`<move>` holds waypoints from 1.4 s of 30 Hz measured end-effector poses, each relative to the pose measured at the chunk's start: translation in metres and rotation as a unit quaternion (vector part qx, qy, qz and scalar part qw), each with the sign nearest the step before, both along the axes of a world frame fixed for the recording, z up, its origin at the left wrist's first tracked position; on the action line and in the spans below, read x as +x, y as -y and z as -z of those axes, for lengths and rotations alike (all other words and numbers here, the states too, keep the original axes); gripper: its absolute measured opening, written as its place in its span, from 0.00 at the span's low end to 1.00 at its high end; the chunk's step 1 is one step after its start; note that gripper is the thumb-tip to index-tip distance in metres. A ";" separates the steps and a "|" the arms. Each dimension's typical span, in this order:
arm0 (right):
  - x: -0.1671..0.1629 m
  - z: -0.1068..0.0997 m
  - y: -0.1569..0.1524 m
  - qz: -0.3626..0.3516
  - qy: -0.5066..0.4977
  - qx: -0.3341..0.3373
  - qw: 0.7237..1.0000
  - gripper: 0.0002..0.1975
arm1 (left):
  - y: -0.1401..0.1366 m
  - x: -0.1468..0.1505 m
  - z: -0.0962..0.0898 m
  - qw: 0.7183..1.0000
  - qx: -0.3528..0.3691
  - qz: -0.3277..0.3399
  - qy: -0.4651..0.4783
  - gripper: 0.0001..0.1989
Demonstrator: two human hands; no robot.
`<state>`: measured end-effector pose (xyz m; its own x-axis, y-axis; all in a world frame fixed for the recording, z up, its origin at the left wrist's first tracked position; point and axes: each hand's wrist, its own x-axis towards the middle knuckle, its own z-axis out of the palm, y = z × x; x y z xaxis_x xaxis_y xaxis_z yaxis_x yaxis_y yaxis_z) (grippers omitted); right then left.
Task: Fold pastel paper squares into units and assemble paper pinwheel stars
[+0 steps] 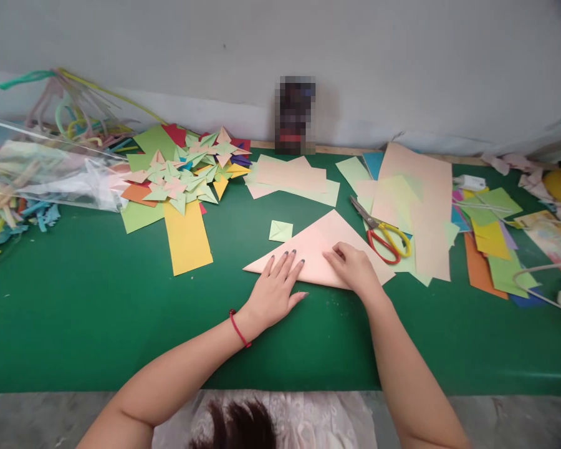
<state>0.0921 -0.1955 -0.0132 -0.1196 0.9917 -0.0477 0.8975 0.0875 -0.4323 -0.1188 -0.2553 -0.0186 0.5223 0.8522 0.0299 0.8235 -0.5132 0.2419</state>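
Note:
A pale pink sheet of paper (318, 243), folded into a large triangle, lies on the green table (121, 324) with its long folded edge toward me. My left hand (278, 287) rests flat on the left part of that paper, fingers spread. On the right part, my right hand (353, 265) has its fingers curled and pressed together at the surface; whether they pinch anything is hidden. Just beyond the triangle's left slope sits a small light green folded square (281, 231). Scissors (381, 231) with one red and one yellow handle lie to the right, blades open.
Folded paper stars (182, 171) are heaped on coloured sheets at the back left, beside a clear plastic bag (65, 174). Loose pink sheets (290, 174) lie at the back, with larger ones (434, 212) at right. A blurred dark object (295, 115) leans against the wall.

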 end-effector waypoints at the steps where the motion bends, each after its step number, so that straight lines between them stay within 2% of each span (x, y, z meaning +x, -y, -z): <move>1: -0.001 -0.001 -0.001 0.004 0.008 -0.003 1.000 0.13 | 0.000 -0.001 0.001 1.000 -0.002 -0.002 -0.004 0.31; 10: -0.010 -0.014 -0.007 0.009 0.064 -0.054 0.996 0.17 | 0.008 0.004 0.005 0.999 -0.009 -0.024 -0.020 0.33; 15: -0.026 -0.025 -0.016 0.047 0.101 -0.077 0.991 0.17 | 0.009 0.005 0.005 0.999 -0.017 -0.023 -0.024 0.33; 20: -0.041 -0.017 -0.028 0.071 0.060 -0.036 0.995 0.17 | 0.010 0.005 0.003 0.999 -0.022 -0.019 -0.026 0.33; 27: -0.050 0.006 -0.029 0.074 0.135 0.068 0.986 0.13 | 0.009 0.003 0.003 0.999 -0.037 -0.014 -0.020 0.33; 42: -0.046 0.009 -0.031 0.062 0.127 0.074 0.987 0.15 | 0.003 -0.007 -0.002 0.998 -0.059 0.009 -0.018 0.31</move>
<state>0.0466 -0.1645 -0.0225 0.0000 0.9962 0.0869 0.9832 0.0158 -0.1818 -0.1260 -0.2584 -0.0164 0.5364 0.8392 -0.0897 0.8239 -0.4977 0.2711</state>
